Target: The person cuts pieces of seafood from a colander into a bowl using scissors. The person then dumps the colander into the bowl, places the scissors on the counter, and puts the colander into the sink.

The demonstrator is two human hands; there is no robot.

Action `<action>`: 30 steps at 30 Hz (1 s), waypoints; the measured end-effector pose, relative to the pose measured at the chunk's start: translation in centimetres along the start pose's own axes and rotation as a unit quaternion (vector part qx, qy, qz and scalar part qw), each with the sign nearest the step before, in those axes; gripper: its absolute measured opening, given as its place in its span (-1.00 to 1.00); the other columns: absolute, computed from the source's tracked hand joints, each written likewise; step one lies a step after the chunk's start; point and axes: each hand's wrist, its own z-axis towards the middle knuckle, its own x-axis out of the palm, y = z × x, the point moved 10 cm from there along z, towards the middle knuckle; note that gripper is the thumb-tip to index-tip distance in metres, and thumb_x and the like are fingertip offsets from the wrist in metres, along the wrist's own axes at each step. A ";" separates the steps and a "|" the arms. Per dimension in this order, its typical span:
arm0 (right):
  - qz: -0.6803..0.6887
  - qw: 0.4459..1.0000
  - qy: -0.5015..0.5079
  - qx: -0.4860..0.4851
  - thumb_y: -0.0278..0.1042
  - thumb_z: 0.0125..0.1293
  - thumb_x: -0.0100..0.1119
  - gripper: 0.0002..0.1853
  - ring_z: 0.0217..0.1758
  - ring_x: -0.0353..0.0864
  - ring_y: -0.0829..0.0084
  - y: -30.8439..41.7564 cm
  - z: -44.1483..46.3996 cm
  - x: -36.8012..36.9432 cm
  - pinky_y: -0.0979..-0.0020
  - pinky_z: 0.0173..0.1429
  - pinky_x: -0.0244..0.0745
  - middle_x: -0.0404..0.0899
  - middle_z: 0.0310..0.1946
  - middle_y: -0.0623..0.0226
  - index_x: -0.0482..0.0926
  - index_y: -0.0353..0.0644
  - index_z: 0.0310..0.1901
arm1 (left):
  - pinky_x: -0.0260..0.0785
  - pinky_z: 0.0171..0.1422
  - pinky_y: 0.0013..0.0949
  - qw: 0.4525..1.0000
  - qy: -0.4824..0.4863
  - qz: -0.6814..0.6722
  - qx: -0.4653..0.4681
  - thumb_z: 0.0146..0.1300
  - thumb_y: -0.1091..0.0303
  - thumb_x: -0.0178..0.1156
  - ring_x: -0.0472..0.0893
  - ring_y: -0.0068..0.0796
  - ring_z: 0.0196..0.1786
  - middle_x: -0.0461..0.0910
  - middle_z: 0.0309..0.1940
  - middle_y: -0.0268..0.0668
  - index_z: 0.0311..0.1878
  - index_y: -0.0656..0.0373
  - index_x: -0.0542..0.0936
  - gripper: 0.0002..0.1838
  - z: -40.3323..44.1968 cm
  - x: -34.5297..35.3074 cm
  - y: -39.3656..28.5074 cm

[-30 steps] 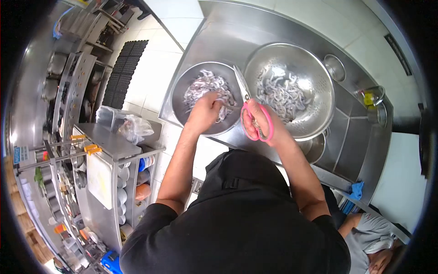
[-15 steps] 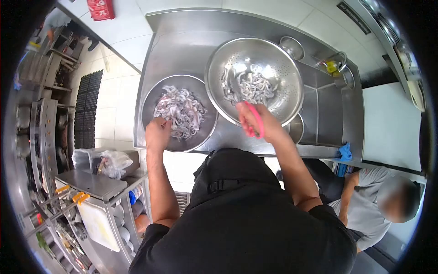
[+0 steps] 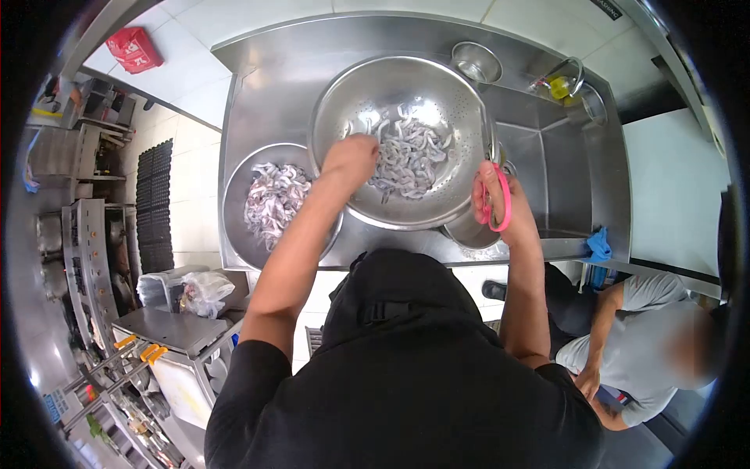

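My left hand (image 3: pixel 353 162) reaches over the left side of a large steel colander (image 3: pixel 462 94). Its fingers are closed, and what they hold, if anything, is hidden. Pale grey seafood pieces, squid-like strips (image 3: pixel 410 152), lie heaped in the colander just right of those fingers. At the colander's right rim my right hand (image 3: pixel 508 207) grips pink-handled scissors (image 3: pixel 504 211), with the blades pointing up and away from me. Left of the colander, partly under my left forearm, a steel bowl (image 3: pixel 234 230) holds a pile of similar pinkish-grey seafood pieces (image 3: pixel 275 199).
A sink basin (image 3: pixel 566 184) lies to the right, with a small steel bowl (image 3: pixel 476 62) behind the colander. Another steel bowl (image 3: pixel 473 234) sits partly beneath the colander. A blue cloth (image 3: pixel 599 245) hangs at the counter edge. A person (image 3: pixel 633 336) sits at my right.
My left hand has moved from the left bowl to the colander. My right hand, still gripping the scissors, has drawn right to the colander's rim. The view has shifted slightly.
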 end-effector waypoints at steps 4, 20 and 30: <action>0.026 0.999 0.027 0.007 0.30 0.54 0.19 -0.37 -0.64 0.45 0.57 -0.5 0.5 -0.7 0.49 -0.51 0.27 0.46 -0.67 0.44 0.54 -0.13 -0.48 | 0.55 0.23 0.03 0.990 0.083 0.107 -0.037 0.30 0.29 0.31 0.71 0.07 0.15 0.75 0.03 -0.04 0.04 0.09 0.74 -0.73 3.8 6.4 1.3; 0.104 0.976 0.183 0.058 0.39 0.56 0.06 -0.32 -0.61 0.48 0.53 -4.2 -0.2 4.1 0.45 -0.51 0.30 0.45 -0.63 0.42 0.52 -0.14 -0.43 | 0.50 -0.24 -0.39 0.985 0.037 -0.159 -0.062 0.43 0.26 0.33 0.68 -0.56 -0.37 0.72 -0.33 -0.24 0.02 0.30 0.69 -0.72 1.0 -6.1 -0.1; 0.177 0.901 0.390 0.071 0.57 0.57 -0.27 -0.25 -0.44 0.56 0.52 -3.1 -3.0 16.0 0.45 -0.41 0.43 0.55 -0.42 0.41 0.51 -0.07 -0.26 | 0.50 -0.21 -0.49 0.979 -0.061 -0.193 -0.029 0.43 0.33 0.38 0.65 -0.64 -0.34 0.69 -0.33 -0.37 0.02 0.25 0.67 -0.77 -1.9 -15.7 -5.2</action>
